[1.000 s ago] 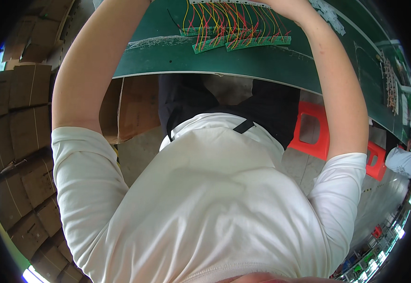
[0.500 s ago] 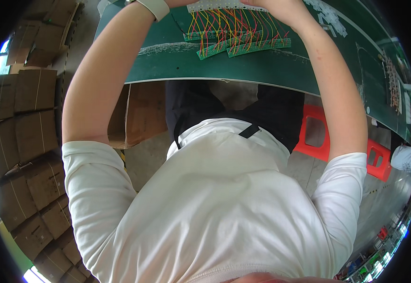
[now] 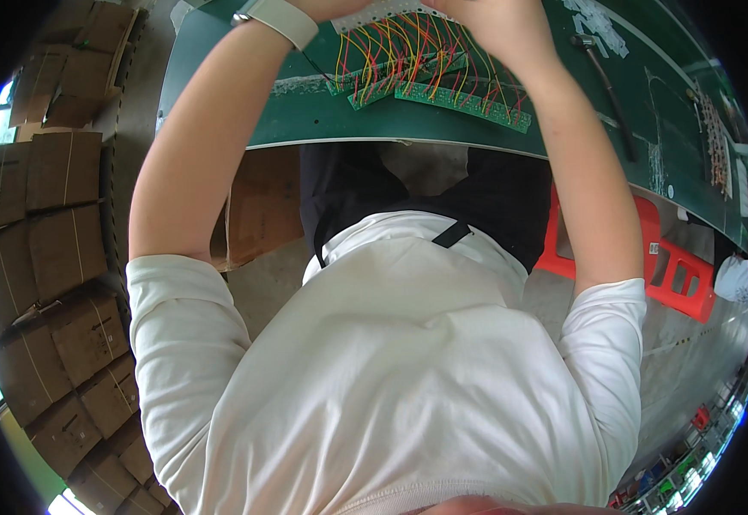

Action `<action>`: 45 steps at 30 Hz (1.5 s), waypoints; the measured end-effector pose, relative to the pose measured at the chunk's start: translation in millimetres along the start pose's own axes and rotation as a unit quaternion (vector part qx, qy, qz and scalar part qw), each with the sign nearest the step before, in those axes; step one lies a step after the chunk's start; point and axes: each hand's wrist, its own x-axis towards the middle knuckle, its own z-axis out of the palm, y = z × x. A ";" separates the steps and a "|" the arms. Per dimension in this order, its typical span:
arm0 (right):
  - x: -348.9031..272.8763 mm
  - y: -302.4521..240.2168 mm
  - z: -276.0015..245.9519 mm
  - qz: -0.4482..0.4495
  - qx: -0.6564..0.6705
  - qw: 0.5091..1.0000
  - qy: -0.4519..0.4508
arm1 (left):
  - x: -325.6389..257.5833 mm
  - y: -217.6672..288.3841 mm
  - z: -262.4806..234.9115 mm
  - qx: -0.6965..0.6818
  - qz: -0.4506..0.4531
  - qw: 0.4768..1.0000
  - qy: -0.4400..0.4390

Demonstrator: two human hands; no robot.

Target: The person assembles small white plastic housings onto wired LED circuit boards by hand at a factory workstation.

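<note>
- Wired circuit boards (image 3: 443,90) hanging by coloured wires above green bench (image 3: 305,112).
- Right hand (image 3: 494,21) gripping wire bundle's top.
- Left hand (image 3: 331,7) mostly cropped; finger spread impossible to tell.

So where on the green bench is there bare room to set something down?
Bare green bench shows left of the wired circuit strips, along the near edge. Another patch lies between the strips and the hammer. Under both hands, left hand and right hand, it is crowded.
</note>
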 end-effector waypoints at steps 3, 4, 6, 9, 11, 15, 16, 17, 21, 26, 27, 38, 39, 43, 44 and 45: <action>12.5 32.6 -6.7 0.064 0.205 0.974 -0.073 | 1.9 -5.1 -5.9 -0.078 0.004 0.996 -0.037; 14.1 43.6 -2.0 0.064 0.205 0.974 -0.073 | 4.4 -10.0 -5.1 -0.104 0.020 0.993 -0.050; 13.3 60.2 6.3 0.098 0.420 0.892 -0.136 | 4.3 -11.0 -5.4 -0.109 0.033 0.992 -0.062; 5.5 57.7 12.2 0.115 0.525 0.826 -0.172 | 2.6 -15.0 -1.3 -0.118 0.040 0.990 -0.067; 3.2 58.1 13.9 0.176 0.576 0.779 -0.172 | 3.6 -12.4 3.5 -0.123 0.038 0.990 -0.061; 0.4 46.9 19.7 0.166 0.503 0.842 -0.100 | -7.6 12.5 4.5 -0.034 -0.001 0.999 0.031; -0.4 39.7 23.8 0.134 0.422 0.894 -0.063 | -9.2 15.4 5.1 -0.008 -0.011 0.998 0.057; -1.6 32.2 27.2 0.099 0.336 0.936 -0.026 | -8.0 14.0 9.7 -0.008 -0.013 0.998 0.057; -11.4 0.5 33.2 0.083 0.083 0.984 0.136 | -8.9 22.6 24.2 0.107 0.020 0.985 0.133; -11.0 5.7 29.1 0.073 0.196 0.975 0.077 | 5.7 6.2 19.0 0.040 0.050 0.993 0.094; -8.2 16.6 29.6 0.072 0.268 0.960 0.040 | 9.7 8.6 10.5 0.007 0.030 0.997 0.069; -10.3 23.9 11.6 0.019 0.206 0.971 -0.120 | 34.0 -40.5 3.7 -0.082 -0.024 0.994 0.075; -10.4 23.4 10.6 0.018 0.225 0.964 -0.141 | 35.5 -42.6 3.6 -0.072 -0.010 0.995 0.073; -5.6 19.1 17.3 0.031 0.251 0.957 -0.146 | 39.5 -41.0 6.7 -0.112 -0.028 0.992 0.047; -3.8 19.6 19.9 0.048 0.265 0.954 -0.130 | 38.2 -36.9 6.7 -0.111 -0.022 0.993 0.033; -1.4 19.2 23.0 0.064 0.253 0.960 -0.102 | 36.4 -32.9 6.7 -0.111 -0.015 0.993 0.019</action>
